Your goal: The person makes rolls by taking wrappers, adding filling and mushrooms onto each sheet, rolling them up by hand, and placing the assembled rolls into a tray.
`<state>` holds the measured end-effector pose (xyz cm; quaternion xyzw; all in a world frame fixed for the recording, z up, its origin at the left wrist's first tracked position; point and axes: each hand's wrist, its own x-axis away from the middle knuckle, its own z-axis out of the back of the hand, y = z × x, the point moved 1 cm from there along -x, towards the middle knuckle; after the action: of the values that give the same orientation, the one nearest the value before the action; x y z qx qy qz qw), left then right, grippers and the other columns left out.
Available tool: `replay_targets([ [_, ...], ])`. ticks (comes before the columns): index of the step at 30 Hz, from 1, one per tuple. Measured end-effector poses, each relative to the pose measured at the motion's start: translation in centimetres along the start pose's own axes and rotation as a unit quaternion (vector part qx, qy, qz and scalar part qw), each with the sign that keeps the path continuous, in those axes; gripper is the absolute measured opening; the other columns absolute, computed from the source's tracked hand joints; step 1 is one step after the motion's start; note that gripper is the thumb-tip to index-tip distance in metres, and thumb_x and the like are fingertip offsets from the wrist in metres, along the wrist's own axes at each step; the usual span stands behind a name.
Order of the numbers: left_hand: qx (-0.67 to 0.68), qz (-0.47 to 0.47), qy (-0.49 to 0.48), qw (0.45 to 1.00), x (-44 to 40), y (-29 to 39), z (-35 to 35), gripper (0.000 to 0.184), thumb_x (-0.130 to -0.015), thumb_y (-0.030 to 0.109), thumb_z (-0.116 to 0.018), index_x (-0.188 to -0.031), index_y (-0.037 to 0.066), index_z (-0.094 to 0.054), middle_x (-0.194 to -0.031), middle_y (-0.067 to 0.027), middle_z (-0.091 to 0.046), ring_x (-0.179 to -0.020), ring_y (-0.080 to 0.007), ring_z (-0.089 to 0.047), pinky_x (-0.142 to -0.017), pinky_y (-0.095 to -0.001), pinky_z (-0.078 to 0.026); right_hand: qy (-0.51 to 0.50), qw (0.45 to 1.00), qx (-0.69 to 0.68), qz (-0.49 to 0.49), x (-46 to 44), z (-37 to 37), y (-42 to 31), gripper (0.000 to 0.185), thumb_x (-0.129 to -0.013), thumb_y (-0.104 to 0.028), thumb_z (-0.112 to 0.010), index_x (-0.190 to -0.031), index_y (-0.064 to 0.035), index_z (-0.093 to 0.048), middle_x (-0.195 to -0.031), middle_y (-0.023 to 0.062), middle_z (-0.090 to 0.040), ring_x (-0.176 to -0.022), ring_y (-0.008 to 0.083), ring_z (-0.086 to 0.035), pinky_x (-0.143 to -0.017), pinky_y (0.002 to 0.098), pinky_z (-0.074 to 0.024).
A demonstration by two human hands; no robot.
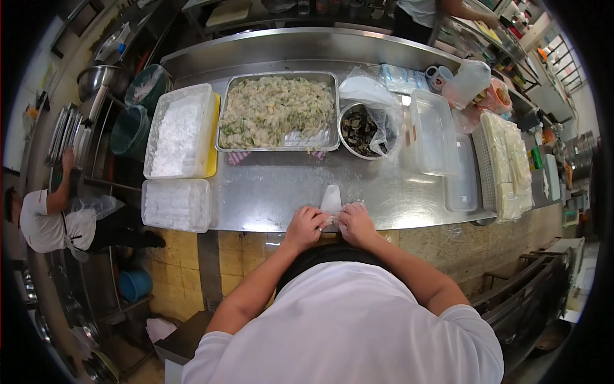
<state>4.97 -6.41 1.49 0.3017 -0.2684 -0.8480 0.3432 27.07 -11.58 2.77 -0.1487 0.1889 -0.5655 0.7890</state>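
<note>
We find both hands at the near edge of the worktop [268,195], close together with a narrow gap between them. The left hand [308,225] has its fingers bent and drawn in on the near end of a white sheet [331,198]; the right hand [355,223] grips the same end from the other side, its fingers likewise curled. The sheet lies flat on the metal ahead of the hands, its far end pointing away from the person. We cannot tell what, if anything, is under the fingertips.

Beyond the sheet, we record a metal tray [278,150] of pale, green-flecked filling [275,105], with bare metal showing at its near right corner. A striped cloth [238,157] shows under the tray. Just right of it stands a bowl [349,150] of dark pieces [358,127], partly covered by a clear bag [382,131]. On the left, we note a tub [176,203] packed with white rolls. On the right stand clear boxes [435,150] and a basket [487,182] bearing pale stacks [515,166]. At far left, we observe a co-worker [41,221] reaching toward a rack.
</note>
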Motion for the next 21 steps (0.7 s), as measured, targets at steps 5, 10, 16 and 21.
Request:
replay_targets([
  [5,-0.040,0.118,-0.071,0.990,-1.9,-0.6,-0.8,0.016,-0.095,0.026,-0.077,-0.101,0.012,-0.082,-0.106,-0.0100,-0.072,-0.104,-0.0362,-0.066,-0.095,-0.0494,-0.052,0.068,0.997,-0.006,-0.023,-1.2,0.4,-0.9,0.025,-0.086,-0.019,-0.079,-0.107,-0.0072,-0.073,-0.105,0.0132,-0.066,-0.104,0.0345,-0.063,-0.092,0.0484,-0.0498],
  [10,0.006,0.245,-0.174,0.954,-5.1,0.5,1.1,0.019,-0.092,0.025,-0.080,-0.102,0.008,-0.079,-0.110,-0.0125,-0.072,-0.110,-0.0382,-0.065,-0.097,-0.0488,-0.053,0.001,0.994,0.085,0.067,-1.1,0.6,-0.8,0.029,-0.083,-0.019,-0.081,-0.106,-0.0067,-0.069,-0.105,0.0133,-0.065,-0.104,0.0343,-0.063,-0.090,0.0481,-0.0501],
  [16,0.007,-0.013,-0.109,0.994,-4.2,0.0,3.2,0.035,-0.084,0.016,-0.086,-0.116,0.007,-0.073,-0.116,-0.0137,-0.071,-0.107,-0.0372,-0.067,-0.096,-0.0484,-0.054,-0.008,0.993,0.105,0.056,-1.6,0.1,-0.3,0.028,-0.085,-0.019,-0.079,-0.107,-0.0065,-0.067,-0.102,0.0122,-0.063,-0.099,0.0333,-0.062,-0.088,0.0470,-0.0505],
  [21,0.003,-0.020,-0.081,0.996,-3.6,-1.6,1.5,0.028,-0.086,0.012,-0.082,-0.113,0.008,-0.074,-0.106,-0.0127,-0.071,-0.106,-0.0361,-0.067,-0.092,-0.0476,-0.054,0.001,0.997,0.058,0.043,-1.6,0.3,0.6,0.021,-0.090,-0.017,-0.075,-0.106,-0.0057,-0.069,-0.103,0.0134,-0.065,-0.100,0.0342,-0.063,-0.087,0.0465,-0.0514],
])
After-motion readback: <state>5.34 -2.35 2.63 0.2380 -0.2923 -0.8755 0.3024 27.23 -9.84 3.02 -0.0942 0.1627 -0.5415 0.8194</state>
